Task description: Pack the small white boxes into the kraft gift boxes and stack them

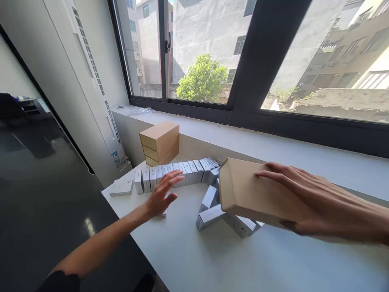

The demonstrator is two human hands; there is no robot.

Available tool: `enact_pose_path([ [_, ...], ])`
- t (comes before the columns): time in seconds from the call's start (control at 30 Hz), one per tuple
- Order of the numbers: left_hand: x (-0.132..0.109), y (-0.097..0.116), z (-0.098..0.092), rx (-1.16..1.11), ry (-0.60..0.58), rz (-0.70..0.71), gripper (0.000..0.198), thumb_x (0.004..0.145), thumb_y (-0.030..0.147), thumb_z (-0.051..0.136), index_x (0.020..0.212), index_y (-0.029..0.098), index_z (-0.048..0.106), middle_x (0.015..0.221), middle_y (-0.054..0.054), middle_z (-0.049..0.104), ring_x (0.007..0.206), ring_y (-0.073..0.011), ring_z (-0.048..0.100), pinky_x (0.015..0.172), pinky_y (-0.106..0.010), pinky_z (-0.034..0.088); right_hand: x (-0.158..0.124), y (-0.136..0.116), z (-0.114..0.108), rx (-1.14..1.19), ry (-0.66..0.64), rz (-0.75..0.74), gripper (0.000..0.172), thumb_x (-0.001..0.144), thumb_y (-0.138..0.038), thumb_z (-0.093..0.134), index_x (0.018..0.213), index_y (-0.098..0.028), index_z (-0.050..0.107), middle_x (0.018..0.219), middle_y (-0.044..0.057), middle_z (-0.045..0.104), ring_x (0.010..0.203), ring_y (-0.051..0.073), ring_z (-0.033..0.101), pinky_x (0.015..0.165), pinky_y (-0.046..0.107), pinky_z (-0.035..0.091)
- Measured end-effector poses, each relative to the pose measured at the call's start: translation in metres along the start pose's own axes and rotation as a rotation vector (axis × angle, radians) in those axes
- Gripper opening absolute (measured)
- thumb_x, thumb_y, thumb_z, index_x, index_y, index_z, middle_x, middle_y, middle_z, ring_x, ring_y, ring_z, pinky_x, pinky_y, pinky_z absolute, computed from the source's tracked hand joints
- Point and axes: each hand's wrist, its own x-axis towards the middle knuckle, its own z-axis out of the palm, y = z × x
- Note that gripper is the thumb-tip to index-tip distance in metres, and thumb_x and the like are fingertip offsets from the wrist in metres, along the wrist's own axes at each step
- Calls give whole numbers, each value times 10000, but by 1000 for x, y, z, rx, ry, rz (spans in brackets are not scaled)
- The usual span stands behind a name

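My right hand grips a flat brown cardboard box, held tilted above the white table. My left hand reaches forward with fingers spread, its fingertips touching a row of small white boxes standing side by side. A small white box lies partly hidden under that hand. More small white boxes lie toppled beneath the brown box.
A stack of three brown cardboard boxes stands at the back by the window ledge. One white box lies flat at the table's left corner. A tall white air conditioner stands left; dark floor lies beyond the table edge.
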Motion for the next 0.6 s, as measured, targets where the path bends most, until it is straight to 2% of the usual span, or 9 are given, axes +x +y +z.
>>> enact_pose_path([
  [0.07, -15, -17, -39, 25, 105, -56, 531, 996, 590, 331, 1476, 381, 419, 1512, -81, 488, 1424, -286, 429, 1173, -539, 361, 91, -24, -10, -49, -96, -186, 1002, 519, -544, 790, 1453, -491, 431, 1437, 133, 512, 1254, 422, 529, 932, 588, 505],
  [0.17, -16, -49, -96, 24, 277, -212, 532, 993, 591, 362, 1468, 363, 429, 1510, -83, 493, 1401, -283, 459, 1178, -521, 355, 220, -62, -24, -100, -74, -441, 984, 563, -572, 782, 1456, -303, 467, 1424, 163, 489, 1225, 436, 518, 986, 660, 443],
  [0.23, 2, -73, -132, -38, 411, -269, 546, 983, 615, 371, 1461, 358, 429, 1503, -81, 500, 1387, -270, 480, 1174, -495, 369, 297, -85, -32, -114, -36, -580, 1015, 566, -546, 806, 1467, -238, 454, 1457, 175, 451, 1241, 422, 489, 1027, 642, 407],
  [0.33, 55, -115, -179, -179, 580, -308, 603, 962, 676, 355, 1470, 354, 391, 1494, -89, 511, 1387, -255, 491, 1162, -480, 387, 387, -109, -26, -138, -29, -744, 1091, 565, -490, 835, 1513, -176, 398, 1529, 188, 363, 1320, 417, 414, 1099, 612, 335],
  [0.4, 97, -146, -199, -263, 596, -370, 687, 940, 739, 285, 1496, 340, 351, 1523, -102, 486, 1427, -263, 448, 1166, -501, 370, 424, -114, -8, -134, -116, -809, 1109, 571, -471, 845, 1531, -165, 381, 1571, 175, 332, 1388, 418, 356, 1142, 603, 283],
  [0.47, 131, -177, -206, -326, 522, -442, 771, 914, 786, 227, 1497, 303, 375, 1540, -117, 469, 1467, -288, 389, 1173, -532, 340, 442, -108, 16, -91, -245, -839, 1056, 629, -473, 825, 1536, -170, 379, 1598, 142, 337, 1449, 389, 311, 1188, 572, 234],
  [0.53, 150, -202, -198, -370, 392, -490, 804, 897, 803, 267, 1453, 257, 465, 1507, -127, 512, 1459, -319, 396, 1173, -537, 335, 440, -95, 39, -27, -298, -847, 888, 763, -485, 741, 1534, -218, 390, 1623, 79, 324, 1495, 339, 265, 1223, 553, 175],
  [0.6, 154, -217, -181, -385, 301, -495, 779, 887, 798, 339, 1377, 236, 563, 1451, -110, 574, 1425, -331, 442, 1172, -498, 353, 425, -79, 57, 27, -222, -807, 665, 900, -485, 602, 1513, -299, 422, 1647, 8, 275, 1525, 303, 203, 1234, 573, 122],
])
